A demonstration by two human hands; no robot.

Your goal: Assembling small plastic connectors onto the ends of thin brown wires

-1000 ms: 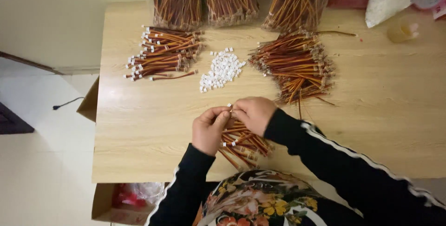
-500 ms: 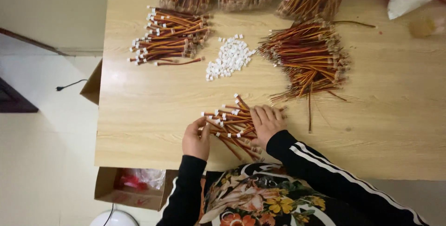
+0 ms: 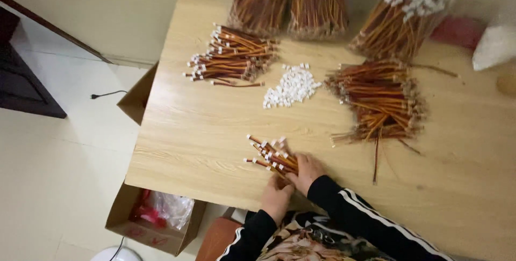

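Note:
At the near edge of the wooden table [image 3: 204, 132], both hands close around a small bundle of orange and brown wires with white connectors [image 3: 270, 155]. My left hand [image 3: 277, 196] holds the near end of the bundle from below. My right hand [image 3: 305, 169] presses on its right side. The connector ends fan out up and to the left, past the fingers.
A finished wire pile with white plugs [image 3: 231, 57] lies far left, loose white connectors [image 3: 293, 85] in the middle, a bare wire pile [image 3: 381, 100] to the right. Bagged wire bundles [image 3: 290, 3] stand along the back. An open cardboard box [image 3: 156, 220] sits on the floor.
The hands have come down from holding a wire in the air and gathered the small bundle at the table's near edge. The view has swung left.

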